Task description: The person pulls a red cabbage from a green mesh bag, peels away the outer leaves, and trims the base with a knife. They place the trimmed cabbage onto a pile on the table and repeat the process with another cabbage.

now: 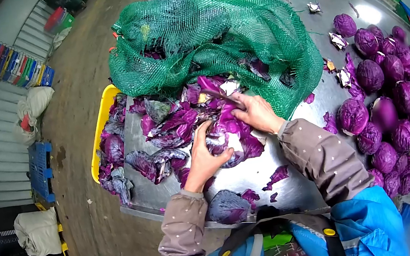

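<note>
Both hands were bare: the left hand (204, 158) and the right hand (257, 114) carried no gloves. Each arm was covered by a long sleeve of grey-brown fabric with a pattern of small pale dots. The left sleeve (184, 229) and the right sleeve (324, 157) each ended in a snug, gathered cuff at the wrist. Over the torso sat a bright blue garment (373, 224) with a slightly glossy surface (probably an apron or waterproof vest; the exact type could not be told). Two dark straps (335, 247) ran down its front, each bearing a round yellow fastener. Between the straps showed a green and dark red printed panel with partly legible white lettering.
</note>
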Tool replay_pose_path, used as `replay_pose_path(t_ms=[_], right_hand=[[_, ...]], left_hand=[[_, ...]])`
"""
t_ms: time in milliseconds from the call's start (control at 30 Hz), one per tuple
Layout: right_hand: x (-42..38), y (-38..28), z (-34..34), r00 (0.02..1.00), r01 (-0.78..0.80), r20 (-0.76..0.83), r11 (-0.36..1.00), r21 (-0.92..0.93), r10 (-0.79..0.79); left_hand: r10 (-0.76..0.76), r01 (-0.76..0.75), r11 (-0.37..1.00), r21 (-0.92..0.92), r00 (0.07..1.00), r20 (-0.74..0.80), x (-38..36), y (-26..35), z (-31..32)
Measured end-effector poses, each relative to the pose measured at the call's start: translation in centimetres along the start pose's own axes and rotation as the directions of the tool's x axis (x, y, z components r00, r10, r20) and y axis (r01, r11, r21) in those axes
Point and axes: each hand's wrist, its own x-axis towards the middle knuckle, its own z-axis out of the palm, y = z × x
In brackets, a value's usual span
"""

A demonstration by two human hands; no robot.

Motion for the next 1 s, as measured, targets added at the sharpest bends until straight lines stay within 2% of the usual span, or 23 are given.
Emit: replay_pose_path(t_ms=[67,133,167,233,267,300,333,367,433,467,500,533,567,600,633,733,767,833,1000], right_hand=[[0.4,3.0,1.8,0.992,-0.009,-0.124,1.000,0.003,0.009],[-0.6,1.2,0.9,0.992,-0.046,-0.118,0.999,0.010,0.047],[-1.3,0.6,0.9,0.990,-0.091,-0.105,0.996,0.018,0.093],[-2.7,0.5,1.1,0.986,-0.062,-0.133,0.969,0.240,0.096],[-3.5,0.8,1.6,0.985,-0.087,-0.120,0.962,0.258,0.121],[-4.2,0.6,1.9,0.983,-0.110,-0.110,0.955,0.275,0.145],[-5.4,0.1,1.7,0.988,-0.086,-0.103,0.961,0.261,0.116],[-6.5,-1.0,0.5,0.989,-0.125,-0.058,0.975,0.183,0.138],[-7.4,5.1,2.5,0.980,-0.070,-0.158,0.950,0.304,0.123],[-7.8,6.0,1.1,0.977,-0.172,-0.111,0.981,0.085,0.181],[-7.7,5.7,-0.5,0.967,-0.253,-0.082,0.957,-0.143,0.243],[-7.6,5.0,-1.8,0.953,-0.302,-0.074,0.925,-0.228,0.293],[-7.5,0.9,-3.9,0.952,-0.301,-0.027,0.915,-0.268,0.305],[-7.4,0.4,-3.3,0.985,-0.114,-0.158,0.960,-0.257,0.075],[-7.4,-0.1,-2.8,0.943,0.077,-0.291,0.959,-0.274,-0.159],[-7.3,-3.3,-1.7,0.932,0.311,-0.100,0.909,-0.279,-0.349],[-7.2,-4.0,-1.0,0.940,0.317,-0.043,0.915,-0.248,-0.338],[-6.7,-4.3,0.2,0.945,0.305,-0.008,0.887,-0.347,-0.328],[-3.9,-4.5,0.5,0.902,0.377,-0.028,0.817,-0.436,-0.431]], left_hand=[[0.058,-0.058,0.998,-0.003,0.998,0.030,-0.9,-1.2,-0.9],[0.094,-0.092,0.994,0.064,0.995,-0.033,-2.1,-3.4,-1.7],[-0.183,0.125,0.929,-0.347,0.973,-0.140,-3.2,-2.8,-1.3],[-0.368,0.239,0.877,-0.418,0.892,-0.263,-4.6,-1.7,-1.3],[-0.345,0.215,0.896,-0.389,0.888,-0.303,-5.0,-2.5,-0.6],[-0.219,0.220,0.975,-0.039,0.911,-0.349,-5.3,-2.0,0.1],[-0.157,0.178,0.984,0.024,0.916,-0.370,-5.2,-1.2,0.8],[-0.095,0.138,0.987,0.086,0.918,-0.386,-5.1,-0.5,1.2],[-0.026,0.066,0.992,0.105,0.938,-0.345,-4.4,-0.6,0.8],[-0.044,0.082,0.991,0.107,0.946,-0.320,-4.4,-0.6,0.6],[-0.058,0.095,0.989,0.111,0.953,-0.298,-4.1,-0.6,0.3],[-0.054,0.091,0.990,0.109,0.951,-0.304,-3.7,-0.4,0.3],[-0.037,0.076,0.987,0.141,0.966,-0.258,-3.6,0.0,0.2],[-0.022,0.058,0.983,0.173,0.979,-0.202,-3.6,0.5,0.1],[-0.017,0.051,0.981,0.188,0.983,-0.180,-3.3,1.3,0.2],[0.043,0.001,0.984,0.180,0.969,-0.244,-2.5,1.2,1.0],[0.032,0.012,0.980,0.199,0.976,-0.216,-2.2,1.4,1.0],[0.014,0.028,0.975,0.221,0.982,-0.188,-1.9,1.4,1.1],[0.057,0.004,0.971,0.241,0.967,-0.248,-1.0,0.5,1.3]])
